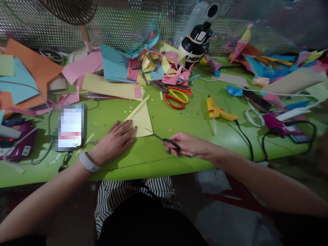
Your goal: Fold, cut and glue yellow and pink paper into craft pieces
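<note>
- Left grip (120,138) lies palm down with the fingers a little spread, pinching nothing; the fingertips rest on the near left part of the paper. I'd press evenly through all of them, so that the sheet can't swivel when a blade pushes on it.
- Along the far left side of the paper runs a narrow fold (139,108), its end poking up and away past the sheet. My palm sits clear of most of it; better not to crush it by leaning further over.
- Yellow paper (143,123) lies on the counter (194,121) right in front of me, between my two grips. Its curved near edge is where the blades meet it, so I'd want that edge free to lift slightly for a clean bite.
- Black scissors (169,141) slant in from the right, tip over the sheet and aimed towards my left fingers. Small bites and a turn of the paper, not of the wrist, should spare both curve and skin. I cannot tell how far the blades are parted.
- Red scissors (175,102) lie beyond, near the scraps, out of the way of my elbow.
- Right grip (186,144) is closed round the black handles, low over the counter; a loose wrist would steady the line.
</note>
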Available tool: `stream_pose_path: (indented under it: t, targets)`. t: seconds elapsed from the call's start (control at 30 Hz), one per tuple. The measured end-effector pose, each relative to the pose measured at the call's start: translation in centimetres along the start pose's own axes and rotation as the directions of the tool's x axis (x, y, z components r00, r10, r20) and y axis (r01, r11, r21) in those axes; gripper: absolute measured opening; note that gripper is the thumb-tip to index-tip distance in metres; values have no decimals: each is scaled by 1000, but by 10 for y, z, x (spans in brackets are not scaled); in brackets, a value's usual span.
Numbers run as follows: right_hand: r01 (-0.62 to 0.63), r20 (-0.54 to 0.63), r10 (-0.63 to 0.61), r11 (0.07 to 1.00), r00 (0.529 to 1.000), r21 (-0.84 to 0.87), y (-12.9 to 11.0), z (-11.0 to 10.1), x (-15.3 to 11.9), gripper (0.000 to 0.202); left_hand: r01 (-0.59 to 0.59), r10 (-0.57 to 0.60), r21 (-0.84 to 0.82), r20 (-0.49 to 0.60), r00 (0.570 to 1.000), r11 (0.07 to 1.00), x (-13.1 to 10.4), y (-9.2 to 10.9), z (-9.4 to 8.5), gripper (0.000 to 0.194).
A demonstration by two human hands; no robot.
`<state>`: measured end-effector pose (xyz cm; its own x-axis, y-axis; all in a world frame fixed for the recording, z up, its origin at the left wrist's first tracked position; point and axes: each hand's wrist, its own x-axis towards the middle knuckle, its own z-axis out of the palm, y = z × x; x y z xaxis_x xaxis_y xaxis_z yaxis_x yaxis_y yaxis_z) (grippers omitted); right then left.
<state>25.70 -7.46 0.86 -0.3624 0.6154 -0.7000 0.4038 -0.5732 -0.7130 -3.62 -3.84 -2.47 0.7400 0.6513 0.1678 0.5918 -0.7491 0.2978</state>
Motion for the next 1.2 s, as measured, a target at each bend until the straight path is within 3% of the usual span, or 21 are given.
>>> stream_pose_path:
  t: [0.43, 0.57, 0.63, 0.73, 0.83, 0.93, 1.0, 1.2]
  targets:
    - [56, 33, -57, 998, 998, 32, -12, 3, 7, 55, -29, 29, -45, 11, 1000, 999, -1, -2, -1, 41]
    - [66, 25, -66, 998, 997, -4, -12, 4, 10, 54, -22, 21, -138, -12, 1000, 990, -1, -2, -10, 42]
    - [81, 1, -81, 996, 997, -40, -13, 5, 9, 53, 30, -45, -230, -61, 997, 973, -1, -3, -17, 46]
    - [89, -34, -92, 992, 995, -84, -14, 8, 5, 54, 171, -261, -412, -175, 949, 895, 0, -5, -26, 48]
    - [103, -47, -109, 988, 993, -116, -16, 12, -1, 53, 284, -435, -601, -118, 893, 747, 2, -9, -30, 50]
    - [147, -44, -155, 977, 987, -152, -18, 15, -4, 50, 342, -456, -740, 55, 888, 579, 4, -12, -32, 53]
    - [151, -30, -158, 977, 987, -152, -18, 16, -5, 49, 355, -445, -781, 112, 889, 514, 5, -14, -33, 54]
    - [162, -15, -164, 983, 986, -91, -14, 18, -4, 50, 352, -438, -794, 121, 891, 497, 4, -19, -32, 51]
